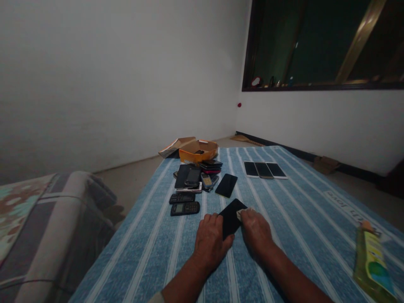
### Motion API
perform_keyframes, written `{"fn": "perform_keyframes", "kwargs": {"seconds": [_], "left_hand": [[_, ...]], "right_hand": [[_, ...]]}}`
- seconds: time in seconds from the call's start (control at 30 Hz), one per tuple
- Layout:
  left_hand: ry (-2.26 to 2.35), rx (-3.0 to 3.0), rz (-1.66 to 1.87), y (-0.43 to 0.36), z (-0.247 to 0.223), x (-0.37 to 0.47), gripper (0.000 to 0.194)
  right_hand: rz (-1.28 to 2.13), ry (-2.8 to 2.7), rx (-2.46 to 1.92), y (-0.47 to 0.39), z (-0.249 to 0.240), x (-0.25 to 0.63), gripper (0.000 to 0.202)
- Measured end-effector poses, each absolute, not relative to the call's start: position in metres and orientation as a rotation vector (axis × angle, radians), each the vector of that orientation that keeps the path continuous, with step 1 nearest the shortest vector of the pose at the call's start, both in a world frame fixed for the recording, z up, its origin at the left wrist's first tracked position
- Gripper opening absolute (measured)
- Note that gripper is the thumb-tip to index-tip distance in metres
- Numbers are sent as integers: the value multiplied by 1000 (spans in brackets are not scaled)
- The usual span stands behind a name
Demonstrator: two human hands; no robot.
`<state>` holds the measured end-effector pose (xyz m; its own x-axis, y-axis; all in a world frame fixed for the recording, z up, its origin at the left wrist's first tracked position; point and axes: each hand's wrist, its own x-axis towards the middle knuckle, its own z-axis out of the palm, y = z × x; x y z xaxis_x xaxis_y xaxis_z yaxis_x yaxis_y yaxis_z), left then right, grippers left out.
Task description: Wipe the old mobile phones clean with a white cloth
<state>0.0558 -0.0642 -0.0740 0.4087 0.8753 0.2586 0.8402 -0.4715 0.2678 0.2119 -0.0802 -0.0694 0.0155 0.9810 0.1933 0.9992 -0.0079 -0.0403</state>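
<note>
A dark smartphone lies tilted between my two hands, low over or on the striped blue cloth; I cannot tell if it touches. My left hand grips its left edge, thumb along the near end. In my right hand a crumpled pale cloth or tissue is pinched, pressed against the phone's right side. Just beyond lies another dark smartphone on its own. Left of it are two keypad phones, one behind the other, and a heap of mixed phones.
An open orange box stands at the table's far end, its lid beside it. Three white-edged phones lie in a row at the back right. A bottle of yellow-green liquid is at the right edge. A fabric-covered seat or bed is left.
</note>
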Motion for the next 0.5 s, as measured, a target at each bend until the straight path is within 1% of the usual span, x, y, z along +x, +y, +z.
{"fn": "perform_keyframes", "kwargs": {"seconds": [0.17, 0.27, 0.5], "left_hand": [[1569, 2560, 531, -65, -70, 56, 26], [1567, 2559, 521, -65, -71, 56, 24], [1569, 2564, 559, -65, -74, 55, 25]], "right_hand": [[-222, -2107, -2046, -89, -76, 195, 29], [-181, -2098, -2036, -87, -75, 197, 27], [-138, -2075, -2074, -77, -72, 214, 32]]}}
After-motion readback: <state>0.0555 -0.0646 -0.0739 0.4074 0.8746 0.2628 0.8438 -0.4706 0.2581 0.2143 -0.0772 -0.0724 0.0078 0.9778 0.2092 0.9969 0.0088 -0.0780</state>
